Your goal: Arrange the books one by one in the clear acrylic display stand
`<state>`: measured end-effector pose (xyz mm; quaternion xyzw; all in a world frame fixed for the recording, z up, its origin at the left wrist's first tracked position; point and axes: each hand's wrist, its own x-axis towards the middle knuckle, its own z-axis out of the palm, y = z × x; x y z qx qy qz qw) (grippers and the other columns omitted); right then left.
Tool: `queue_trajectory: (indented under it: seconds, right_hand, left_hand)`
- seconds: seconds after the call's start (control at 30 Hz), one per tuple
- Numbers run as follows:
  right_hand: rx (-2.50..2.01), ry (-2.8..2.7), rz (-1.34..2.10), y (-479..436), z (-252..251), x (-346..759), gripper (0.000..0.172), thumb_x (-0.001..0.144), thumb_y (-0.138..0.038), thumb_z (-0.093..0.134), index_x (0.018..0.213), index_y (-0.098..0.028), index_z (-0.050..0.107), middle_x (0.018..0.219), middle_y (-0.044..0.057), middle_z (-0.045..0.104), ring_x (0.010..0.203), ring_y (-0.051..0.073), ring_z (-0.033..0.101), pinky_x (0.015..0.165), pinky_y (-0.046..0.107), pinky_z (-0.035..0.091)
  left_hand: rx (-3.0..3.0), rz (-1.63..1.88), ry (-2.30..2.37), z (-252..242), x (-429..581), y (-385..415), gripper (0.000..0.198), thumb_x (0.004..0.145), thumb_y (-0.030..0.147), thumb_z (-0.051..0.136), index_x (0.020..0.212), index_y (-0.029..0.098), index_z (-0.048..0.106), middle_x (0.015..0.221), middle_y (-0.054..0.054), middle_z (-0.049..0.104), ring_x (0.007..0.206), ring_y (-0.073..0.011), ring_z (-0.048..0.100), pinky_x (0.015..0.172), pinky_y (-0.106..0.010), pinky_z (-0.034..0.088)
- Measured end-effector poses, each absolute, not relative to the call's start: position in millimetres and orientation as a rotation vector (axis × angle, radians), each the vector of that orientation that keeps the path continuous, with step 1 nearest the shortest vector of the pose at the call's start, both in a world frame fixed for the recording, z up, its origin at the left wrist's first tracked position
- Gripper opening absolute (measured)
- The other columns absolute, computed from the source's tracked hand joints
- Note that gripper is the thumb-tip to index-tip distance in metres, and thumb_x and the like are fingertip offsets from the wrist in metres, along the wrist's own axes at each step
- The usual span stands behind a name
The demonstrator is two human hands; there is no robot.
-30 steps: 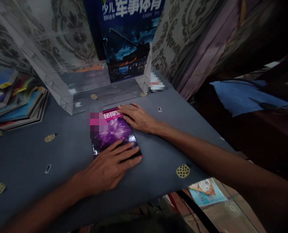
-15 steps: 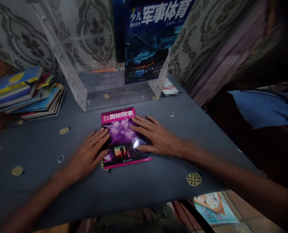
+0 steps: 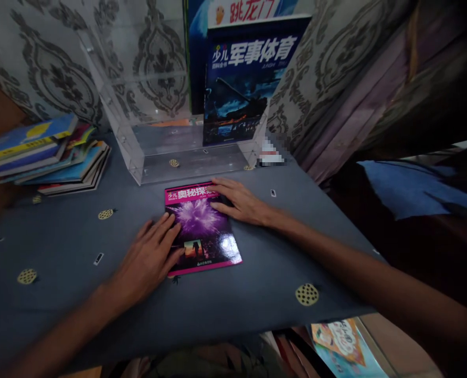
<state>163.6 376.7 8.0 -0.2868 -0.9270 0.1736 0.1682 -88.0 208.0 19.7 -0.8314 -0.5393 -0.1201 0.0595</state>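
A purple and pink book [image 3: 204, 231] lies flat on the grey-blue tablecloth [image 3: 80, 278]. My left hand [image 3: 149, 257] rests on the book's left edge, fingers stretched out flat. My right hand [image 3: 239, 202] lies over the book's top right corner, fingers spread along the title band. Neither hand grips anything. Behind the book stands a clear acrylic book stand [image 3: 155, 131] with a dark blue book [image 3: 243, 84] upright in its right end.
A stack of several books [image 3: 48, 155] lies at the left by the patterned wall. More books [image 3: 343, 346] lie on the floor below the table's front right edge. A blue cloth [image 3: 410, 186] lies in the dark area to the right.
My right hand has slid from the book's right side up to its top right corner. My left hand has stayed at the left edge. The camera has tilted up slightly.
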Motion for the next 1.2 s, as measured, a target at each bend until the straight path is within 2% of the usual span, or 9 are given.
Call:
queue_trajectory:
  seconds: [0.13, 0.27, 0.43, 0.5, 0.63, 0.77, 0.87, 1.03, 1.2]
  right_hand:
    - [-0.79, -2.548, 0.471, 382, 8, 158, 0.045, 0.1, -0.044, 0.049, 0.133, -0.016, 0.061, 0.141, 0.018, 0.058, 0.134, 0.032, 0.051, 0.113, 0.055, 0.038]
    - [-0.839, -2.413, 0.571, 370, 12, 164, 0.039, 0.1, -0.042, 0.048, 0.118, -0.015, 0.069, 0.114, 0.014, 0.072, 0.108, 0.028, 0.063, 0.099, 0.05, 0.048]
    - [-0.85, -2.281, 0.735, 354, 14, 166, 0.036, 0.099, -0.037, 0.047, 0.11, -0.016, 0.073, 0.099, 0.01, 0.076, 0.09, 0.023, 0.067, 0.081, 0.038, 0.051]
    - [-0.848, -2.262, 0.758, 351, 15, 165, 0.035, 0.098, -0.037, 0.047, 0.109, -0.017, 0.074, 0.098, 0.009, 0.076, 0.089, 0.022, 0.068, 0.08, 0.036, 0.051]
    - [-0.846, -2.221, 0.816, 350, 17, 165, 0.036, 0.098, -0.037, 0.046, 0.105, -0.017, 0.075, 0.101, 0.007, 0.077, 0.092, 0.021, 0.069, 0.082, 0.034, 0.05]
    - [-0.845, -2.203, 0.859, 350, 19, 165, 0.037, 0.098, -0.04, 0.046, 0.102, -0.016, 0.074, 0.091, 0.006, 0.077, 0.083, 0.02, 0.069, 0.077, 0.031, 0.049]
    - [-0.858, -2.183, 0.868, 350, 20, 165, 0.038, 0.098, -0.041, 0.046, 0.099, -0.016, 0.074, 0.087, 0.005, 0.076, 0.08, 0.019, 0.068, 0.073, 0.03, 0.048]
    - [-0.871, -2.122, 0.912, 351, 22, 167, 0.036, 0.098, -0.04, 0.047, 0.103, -0.016, 0.073, 0.084, 0.004, 0.075, 0.079, 0.019, 0.069, 0.073, 0.029, 0.049]
    - [-0.856, -2.038, 0.879, 351, 24, 171, 0.038, 0.099, -0.043, 0.048, 0.107, -0.016, 0.074, 0.087, 0.006, 0.076, 0.082, 0.02, 0.071, 0.079, 0.032, 0.053]
  left_hand:
    - [-2.487, -0.183, -1.656, 33, -90, 215, 0.04, 0.106, 0.033, 0.036, 0.133, 0.014, 0.058, 0.135, -0.016, 0.066, 0.14, -0.0325, 0.048, 0.111, -0.06, 0.04]
    - [-2.458, -0.094, -1.634, 44, -99, 233, 0.037, 0.106, 0.029, 0.034, 0.128, 0.013, 0.06, 0.129, -0.018, 0.069, 0.14, -0.0345, 0.048, 0.109, -0.065, 0.038]
    - [-2.361, -0.031, -1.66, 51, -99, 251, 0.037, 0.105, 0.039, 0.039, 0.115, 0.013, 0.063, 0.118, -0.019, 0.073, 0.138, -0.0359, 0.049, 0.108, -0.063, 0.038]
    - [-2.356, -0.039, -1.675, 51, -90, 251, 0.039, 0.103, 0.046, 0.044, 0.113, 0.013, 0.063, 0.118, -0.02, 0.072, 0.136, -0.0361, 0.051, 0.108, -0.059, 0.041]
    - [-2.399, -0.088, -1.659, 51, -59, 240, 0.049, 0.096, 0.052, 0.056, 0.121, 0.01, 0.061, 0.126, -0.021, 0.068, 0.125, -0.0354, 0.059, 0.103, -0.052, 0.048]
    - [-2.389, 0.034, -1.66, 54, -33, 233, 0.03, 0.096, 0.035, 0.058, 0.112, 0.011, 0.065, 0.116, -0.018, 0.07, 0.107, -0.0327, 0.066, 0.078, -0.043, 0.059]
    - [-2.369, 0.091, -1.662, 54, -27, 234, 0.023, 0.097, 0.027, 0.052, 0.107, 0.011, 0.067, 0.108, -0.016, 0.072, 0.1, -0.0315, 0.068, 0.064, -0.038, 0.059]
    - [-2.352, -0.053, -1.541, 48, -32, 237, 0.026, 0.097, 0.023, 0.05, 0.106, 0.009, 0.069, 0.112, -0.018, 0.074, 0.101, -0.0319, 0.071, 0.063, -0.039, 0.061]
    - [-2.348, -0.178, -1.442, 49, -36, 239, 0.026, 0.096, 0.019, 0.048, 0.099, 0.009, 0.072, 0.103, -0.015, 0.077, 0.091, -0.0296, 0.075, 0.062, -0.038, 0.062]
